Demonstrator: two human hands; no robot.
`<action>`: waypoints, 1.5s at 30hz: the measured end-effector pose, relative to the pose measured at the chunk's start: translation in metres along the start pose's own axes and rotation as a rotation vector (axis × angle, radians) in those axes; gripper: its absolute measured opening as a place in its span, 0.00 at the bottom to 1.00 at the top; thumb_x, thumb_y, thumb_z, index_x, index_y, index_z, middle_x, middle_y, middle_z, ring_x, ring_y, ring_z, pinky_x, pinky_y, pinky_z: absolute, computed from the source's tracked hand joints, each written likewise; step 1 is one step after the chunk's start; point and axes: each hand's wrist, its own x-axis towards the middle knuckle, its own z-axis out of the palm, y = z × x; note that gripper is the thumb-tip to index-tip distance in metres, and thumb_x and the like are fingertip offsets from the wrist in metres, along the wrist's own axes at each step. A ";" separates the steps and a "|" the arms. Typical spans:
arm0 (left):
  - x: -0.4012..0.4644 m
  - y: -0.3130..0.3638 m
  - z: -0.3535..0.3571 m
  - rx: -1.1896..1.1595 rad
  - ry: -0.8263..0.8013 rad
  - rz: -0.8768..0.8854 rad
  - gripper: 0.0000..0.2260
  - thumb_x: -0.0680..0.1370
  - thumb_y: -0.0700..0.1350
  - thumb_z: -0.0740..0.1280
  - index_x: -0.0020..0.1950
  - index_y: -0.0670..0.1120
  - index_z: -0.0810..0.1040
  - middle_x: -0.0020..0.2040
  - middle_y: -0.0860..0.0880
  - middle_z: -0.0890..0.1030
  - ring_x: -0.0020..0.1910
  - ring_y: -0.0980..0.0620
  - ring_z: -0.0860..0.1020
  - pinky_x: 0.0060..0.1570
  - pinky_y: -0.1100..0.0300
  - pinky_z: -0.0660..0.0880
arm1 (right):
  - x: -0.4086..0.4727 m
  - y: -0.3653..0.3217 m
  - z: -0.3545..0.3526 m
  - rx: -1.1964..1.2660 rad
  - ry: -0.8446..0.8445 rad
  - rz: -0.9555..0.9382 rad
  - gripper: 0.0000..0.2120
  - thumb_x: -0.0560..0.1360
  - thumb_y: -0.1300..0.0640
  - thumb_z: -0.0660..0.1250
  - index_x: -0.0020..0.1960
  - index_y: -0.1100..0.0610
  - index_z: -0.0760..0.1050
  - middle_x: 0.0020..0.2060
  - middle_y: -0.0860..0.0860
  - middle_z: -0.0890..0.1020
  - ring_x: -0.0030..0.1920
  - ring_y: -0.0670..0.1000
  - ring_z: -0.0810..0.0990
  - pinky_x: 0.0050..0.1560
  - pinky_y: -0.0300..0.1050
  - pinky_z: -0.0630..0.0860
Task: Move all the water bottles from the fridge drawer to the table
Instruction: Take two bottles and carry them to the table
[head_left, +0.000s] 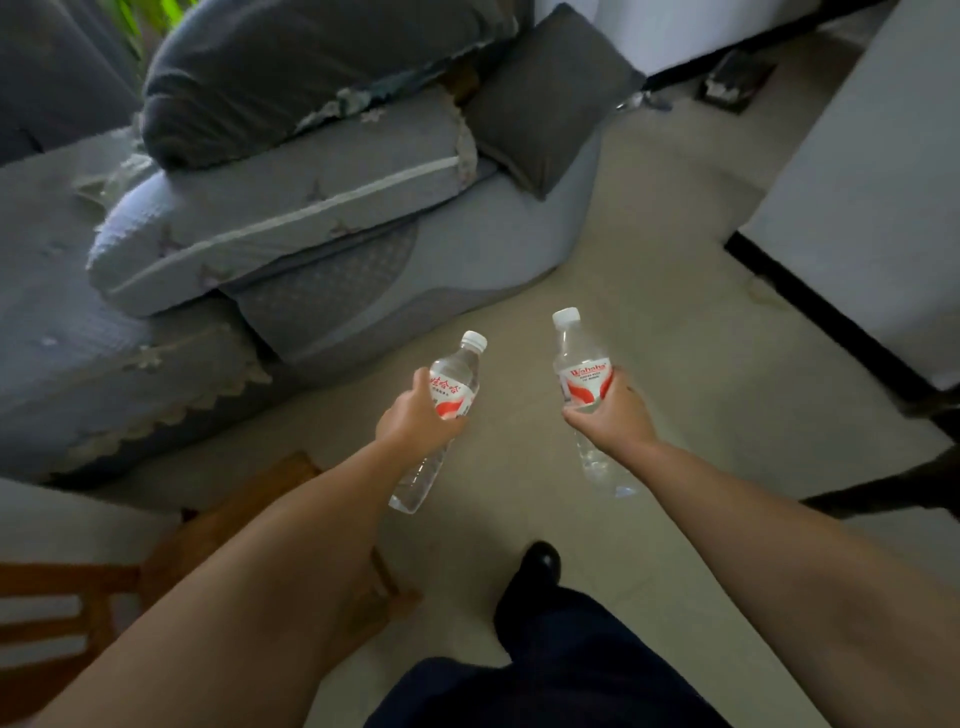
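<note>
- Left hand (415, 415) is wrapped round the left bottle (441, 410) at its label, fingers curled about the far side; the bottle leans with its white cap toward 1 o'clock and its base toward 7 o'clock.
- Right hand (613, 413) grips the right bottle (584, 384) over the lower part of its label; this one stands nearer upright, cap tipped slightly toward 11 o'clock.
- The two bottles are held apart, side by side, over the pale floor (649, 249), just past frame centre.
- Judgement: this is the carry leg. Neither the fridge drawer nor the table is in view, so how many bottles remain cannot be told.
- To do it well: keep both grips on the labelled waist where the plastic is stiffest, bring the left bottle upright before setting it down, and land each on its base, one at a time.
- Watch the path: sofa (156, 338) with stacked cushions (291, 218) at 10 o'clock, a wooden chair (223, 519) at 8 o'clock, a white wall (872, 208) at 2 o'clock.
- Both bottles are clear, capped, and appear to hold water; the exact level cannot be read.
- A shoe (540, 564) shows at 6 o'clock.
</note>
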 end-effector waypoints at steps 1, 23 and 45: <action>0.014 0.019 0.002 0.010 -0.009 0.014 0.32 0.69 0.58 0.70 0.65 0.53 0.56 0.52 0.50 0.77 0.45 0.48 0.78 0.42 0.54 0.77 | 0.016 0.002 -0.014 0.015 0.017 0.014 0.25 0.68 0.54 0.71 0.62 0.57 0.67 0.52 0.55 0.78 0.49 0.56 0.79 0.48 0.46 0.76; 0.318 0.439 0.089 0.227 -0.292 0.655 0.31 0.67 0.58 0.71 0.64 0.52 0.60 0.49 0.51 0.77 0.46 0.46 0.78 0.46 0.53 0.76 | 0.297 0.076 -0.241 0.287 0.495 0.449 0.25 0.64 0.50 0.71 0.53 0.48 0.59 0.47 0.50 0.76 0.40 0.49 0.77 0.38 0.43 0.72; 0.343 0.873 0.297 0.331 -0.641 1.100 0.34 0.68 0.55 0.72 0.68 0.53 0.58 0.51 0.51 0.75 0.45 0.49 0.76 0.41 0.56 0.71 | 0.414 0.263 -0.519 0.550 0.923 0.776 0.33 0.69 0.54 0.74 0.67 0.52 0.59 0.52 0.49 0.74 0.42 0.45 0.75 0.32 0.36 0.69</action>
